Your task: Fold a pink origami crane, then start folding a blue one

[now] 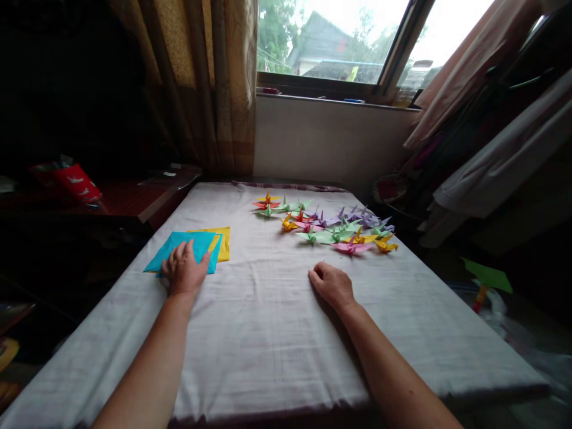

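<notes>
Blue sheet (192,247): a square of turquoise paper lying flat near the left edge of the table, top of a small stack.
Left hand (184,269): palm down on the near corner of the blue sheet, fingers spread apart and pressing flat, clamped on nothing.
Yellow sheets (224,241): under and just beyond the blue sheet, their edges showing on its right side.
Right hand (333,285): resting on the bare cloth near the table's middle, well apart from the stack, fingers curled together, nothing in them.
Paper cranes (330,227): many folded birds in red, green, purple, pink and orange, grouped on the far right of the table.
White cloth (268,322): covers the whole tabletop.
Window (339,42): beyond the table, a patterned curtain (214,83) at its left.
</notes>
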